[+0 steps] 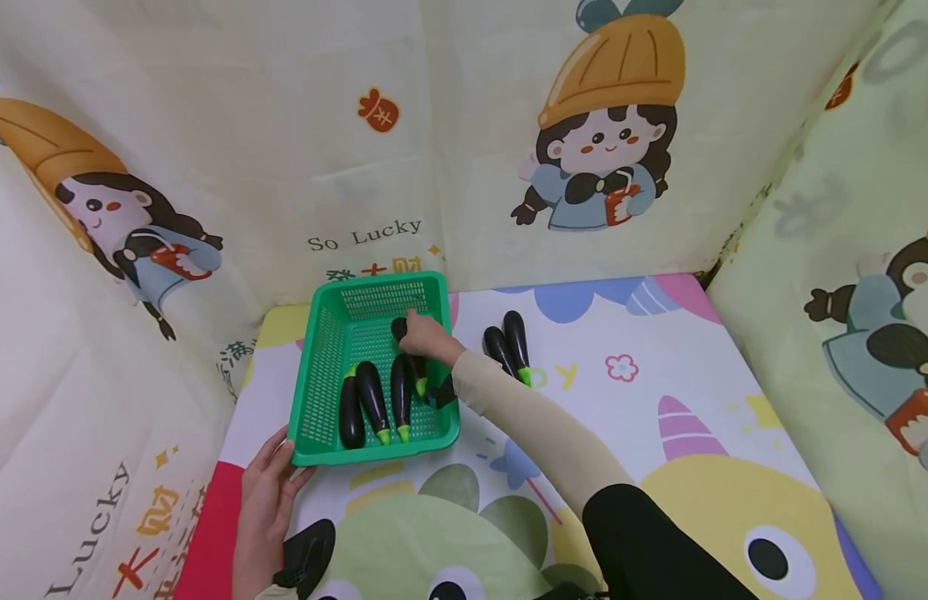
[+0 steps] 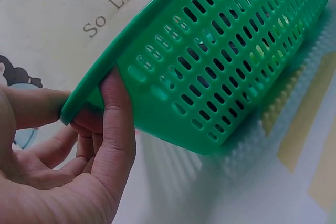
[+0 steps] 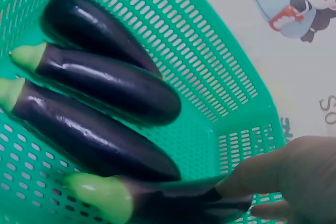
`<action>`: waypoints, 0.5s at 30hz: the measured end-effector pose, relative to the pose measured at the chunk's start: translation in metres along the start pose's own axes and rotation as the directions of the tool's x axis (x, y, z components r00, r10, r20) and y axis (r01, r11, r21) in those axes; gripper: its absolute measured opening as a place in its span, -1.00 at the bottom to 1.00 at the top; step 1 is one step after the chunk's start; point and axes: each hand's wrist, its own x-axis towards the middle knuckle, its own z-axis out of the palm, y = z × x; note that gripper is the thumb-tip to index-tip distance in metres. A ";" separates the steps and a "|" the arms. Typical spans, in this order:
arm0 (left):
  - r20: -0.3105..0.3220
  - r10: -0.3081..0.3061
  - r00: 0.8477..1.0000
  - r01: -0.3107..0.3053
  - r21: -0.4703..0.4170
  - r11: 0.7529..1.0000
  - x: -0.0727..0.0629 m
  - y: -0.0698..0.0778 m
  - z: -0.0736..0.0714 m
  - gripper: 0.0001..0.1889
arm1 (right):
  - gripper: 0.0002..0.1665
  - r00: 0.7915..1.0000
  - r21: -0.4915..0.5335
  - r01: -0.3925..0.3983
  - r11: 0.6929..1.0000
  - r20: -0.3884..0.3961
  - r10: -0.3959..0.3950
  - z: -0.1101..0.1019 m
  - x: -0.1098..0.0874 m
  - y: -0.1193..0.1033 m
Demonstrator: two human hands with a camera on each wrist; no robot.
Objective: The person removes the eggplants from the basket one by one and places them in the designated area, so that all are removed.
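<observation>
A green plastic basket [image 1: 374,457] with slotted walls stands on the table. My left hand [image 1: 263,500] pinches the rim at its near left corner, thumb and fingers on either side of the edge in the left wrist view. Over the basket's right part, my right hand [image 1: 428,339] grips a dark purple eggplant [image 3: 178,203] by its rounded end, the green stem end pointing toward the near side. Three more eggplants lie side by side in the basket: a left one [image 1: 351,412], a middle one [image 1: 371,398] and a right one [image 1: 401,392], closest to the held one.
Two eggplants [image 1: 515,342] lie together on the table, right of the basket and behind my right forearm. The printed tablecloth [image 1: 584,400] covers the table. Cloth walls [image 1: 479,150] with cartoon figures close off the back and both sides.
</observation>
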 end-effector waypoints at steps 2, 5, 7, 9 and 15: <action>-0.003 0.003 1.000 -0.003 -0.002 1.000 0.000 0.000 0.000 -0.34 | -0.18 1.000 -0.023 -0.011 1.000 0.004 0.011 0.003 -0.001 -0.001; -0.001 0.004 1.000 -0.004 0.001 1.000 -0.001 0.001 0.001 -0.33 | -0.41 1.000 -0.062 -0.022 0.998 -0.013 0.021 0.008 0.000 -0.001; -0.010 -0.006 1.000 0.006 0.011 1.000 -0.001 0.001 0.001 -0.31 | -0.64 0.999 -0.067 -0.032 0.997 -0.011 0.031 0.012 0.001 -0.001; -0.022 -0.017 1.000 0.017 0.013 1.000 -0.002 0.001 0.001 -0.30 | -0.83 0.999 -0.069 -0.050 0.996 0.000 0.050 0.015 0.004 0.000; -0.013 0.000 1.000 0.000 0.007 1.000 -0.003 0.001 0.002 -0.33 | -0.79 0.992 -0.029 -0.111 0.993 0.052 0.112 0.023 0.011 0.003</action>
